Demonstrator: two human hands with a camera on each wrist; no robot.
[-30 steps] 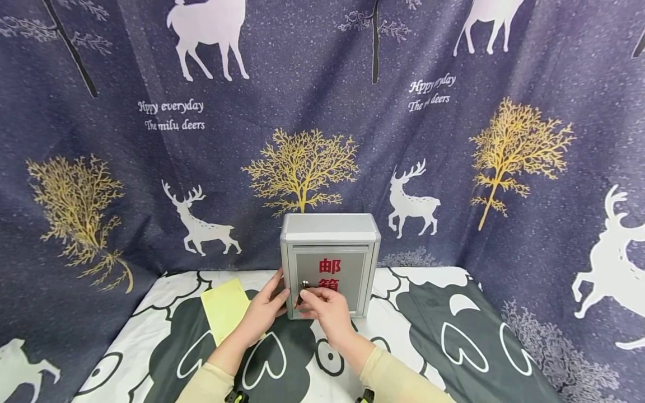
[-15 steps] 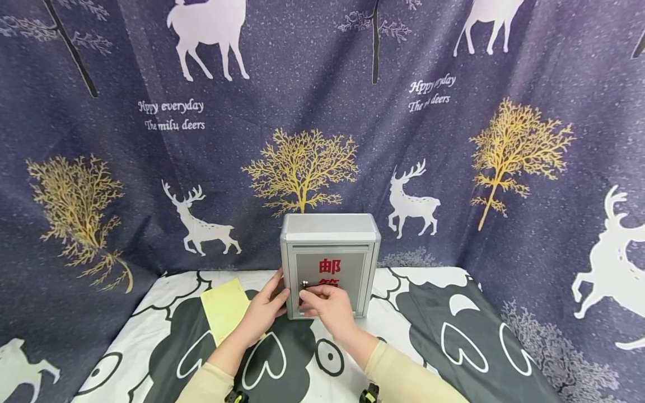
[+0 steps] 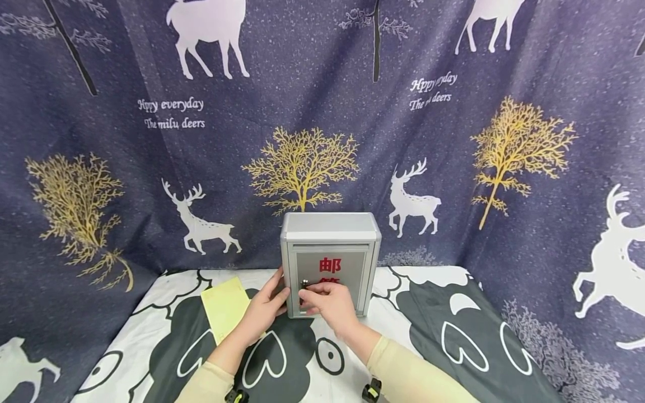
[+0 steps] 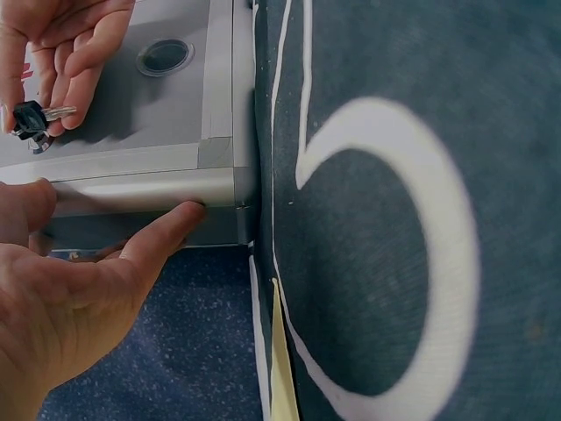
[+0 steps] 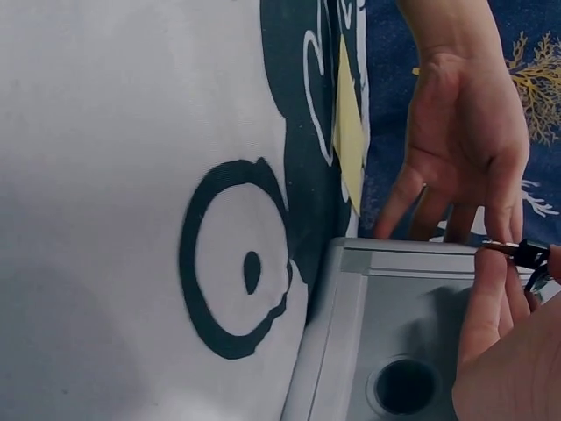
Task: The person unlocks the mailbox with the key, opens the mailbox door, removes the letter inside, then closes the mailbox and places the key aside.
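Note:
A silver-grey mailbox (image 3: 330,224) with red characters stands upright on the patterned cloth. My left hand (image 3: 262,308) rests against its left side, fingers extended and the thumb (image 4: 180,224) at the front edge. At the door's lock (image 3: 304,282), my right hand (image 3: 330,305) pinches a black-headed key (image 5: 532,254) between thumb and fingers. In the left wrist view the metal blade of the key (image 4: 60,112) lies across the fingers, with its black head beside the lock. The right hand covers part of the red lettering.
A pale yellow sheet (image 3: 225,308) lies on the cloth (image 3: 418,358) to the left of the mailbox, partly behind the left forearm. Behind everything hangs a dark blue curtain (image 3: 322,101) with deer and trees. A round dark window (image 5: 405,386) sits low on the mailbox door.
My right wrist and forearm have swung a little to the right while the fingertips stay by the lock. The left hand and mailbox keep their places.

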